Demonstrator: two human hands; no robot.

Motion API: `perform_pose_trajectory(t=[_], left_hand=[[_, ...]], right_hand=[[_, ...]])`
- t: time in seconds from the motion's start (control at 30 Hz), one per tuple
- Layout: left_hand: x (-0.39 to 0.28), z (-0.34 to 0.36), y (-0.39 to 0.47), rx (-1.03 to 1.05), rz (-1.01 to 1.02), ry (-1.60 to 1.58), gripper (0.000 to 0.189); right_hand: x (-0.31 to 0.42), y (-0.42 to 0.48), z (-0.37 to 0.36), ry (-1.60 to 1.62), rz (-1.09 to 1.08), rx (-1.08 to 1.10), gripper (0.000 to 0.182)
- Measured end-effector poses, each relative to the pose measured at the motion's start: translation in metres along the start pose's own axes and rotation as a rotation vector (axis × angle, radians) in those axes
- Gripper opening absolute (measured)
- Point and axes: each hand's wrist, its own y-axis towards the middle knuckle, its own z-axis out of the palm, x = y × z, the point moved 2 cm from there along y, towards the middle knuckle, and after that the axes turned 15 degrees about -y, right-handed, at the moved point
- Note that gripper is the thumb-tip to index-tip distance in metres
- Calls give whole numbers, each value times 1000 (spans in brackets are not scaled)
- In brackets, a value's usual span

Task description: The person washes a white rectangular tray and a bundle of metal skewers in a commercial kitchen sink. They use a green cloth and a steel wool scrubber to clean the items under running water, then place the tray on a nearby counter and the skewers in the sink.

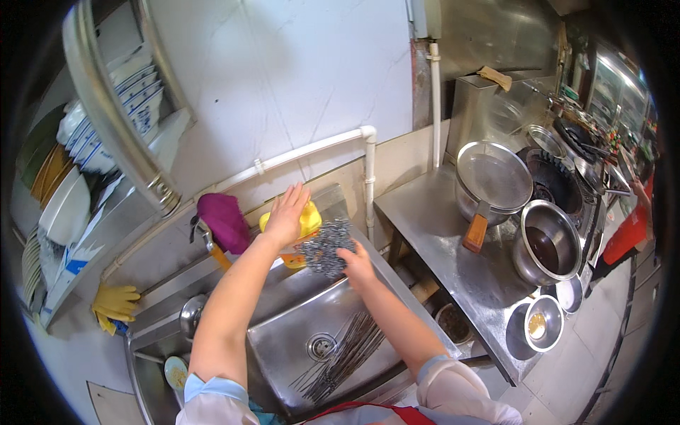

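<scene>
My right hand [357, 265] grips a large steel-wool scourer [328, 249] over the back edge of the sink. Flat and with fingers extended, my left hand [287, 212] lies over the top of a yellow plastic bottle [310, 219]; its palm hides the part it touches. The scourer is right beside the bottle and covers some of its front. Below my hands, a bundle of long thin skewers [348, 353] lies slanted in the stainless-steel sink basin [281, 340], to the right of the drain [322, 347].
A purple cloth [226, 223] hangs by the faucet; yellow gloves [117, 303] hang at left. The left basin holds a small bowl [176, 373]. On the steel counter [425, 218] at right stand a strainer [494, 175] and metal pots [547, 244]. Farther right is another person [629, 234].
</scene>
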Motion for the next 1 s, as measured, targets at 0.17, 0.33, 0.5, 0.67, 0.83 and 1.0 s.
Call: perform_pose_trajectory(t=[0.17,0.33,0.5,0.67,0.83,1.0], left_hand=[[-34,-91,-61,-408,265,-85,44],[47,-119,-130,-553,174,-162,28],[67,-100,-115,-612,198,-211,10],[53,-93,-100,-715,168,73,15],[49,-92,-108,-1005,264,-56,8],[142,22,-191,-1074,-729,-1657,12]], right_hand=[[5,-54,-53,-68,-26,-86,44],[-9,-121,-70,-127,7,-113,43],[-26,-158,-76,-150,31,-214,43],[-38,-178,-74,-143,42,-233,45],[-45,-191,-74,-167,42,-297,46],[-41,-209,-73,-169,21,-303,48]])
